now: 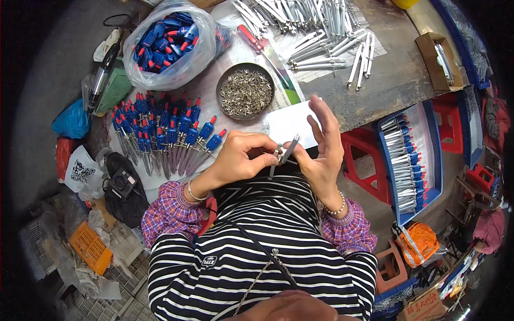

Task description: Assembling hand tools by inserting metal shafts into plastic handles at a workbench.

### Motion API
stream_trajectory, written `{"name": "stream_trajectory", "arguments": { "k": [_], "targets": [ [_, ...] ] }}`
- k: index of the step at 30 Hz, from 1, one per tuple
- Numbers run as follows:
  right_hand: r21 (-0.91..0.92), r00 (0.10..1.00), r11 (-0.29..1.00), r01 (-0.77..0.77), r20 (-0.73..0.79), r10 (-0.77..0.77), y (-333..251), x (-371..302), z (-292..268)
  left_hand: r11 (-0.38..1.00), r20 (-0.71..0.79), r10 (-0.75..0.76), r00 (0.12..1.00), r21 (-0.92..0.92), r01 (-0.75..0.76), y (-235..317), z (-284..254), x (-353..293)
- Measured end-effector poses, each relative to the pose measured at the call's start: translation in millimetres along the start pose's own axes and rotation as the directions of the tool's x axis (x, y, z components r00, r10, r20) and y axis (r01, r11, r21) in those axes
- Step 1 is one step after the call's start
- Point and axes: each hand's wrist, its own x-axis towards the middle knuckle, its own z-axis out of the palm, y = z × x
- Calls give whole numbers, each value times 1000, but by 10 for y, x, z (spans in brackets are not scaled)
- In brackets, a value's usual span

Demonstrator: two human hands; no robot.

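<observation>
The left grip [245, 156] pinches a grey metal piece [290, 152] above the lap, the right [325, 158] spread beside it; blue-topped pieces [191, 135] seem done, bare metal strips [292, 16] on the counter [407, 72] apparently remaining.

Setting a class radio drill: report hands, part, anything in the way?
Left hand pinching metal part. Right hand: thumb at it, grip unclear. Bowl beyond, apart; nothing seen blocking.
</observation>
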Motion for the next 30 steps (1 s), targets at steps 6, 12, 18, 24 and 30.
{"name": "stream_trajectory", "arguments": {
  "k": [6, 12, 18, 24, 30],
  "targets": [
    [165, 908, 920, -355, 294, 298, 8, -173, 27, 996, -168, 32, 985, 89, -17, -114, 28, -20],
    [357, 807, 727, -586, 334, 487, 135, -444, 94, 994, -196, -13, 981, 102, 34, -116, 27, -13],
    [164, 791, 799, -579, 351, 501, 193, -574, 103, 996, -206, -81, 975, -61, 70, -117, 67, -47],
    [309, 810, 756, -577, 334, 482, 164, -589, 161, 994, -204, -92, 975, -78, 78, -97, 94, -47],
    [305, 746, 692, -655, 407, 527, 122, -565, 118, 951, -151, -205, 967, -265, 160, -130, 103, -24]
  ]
}}
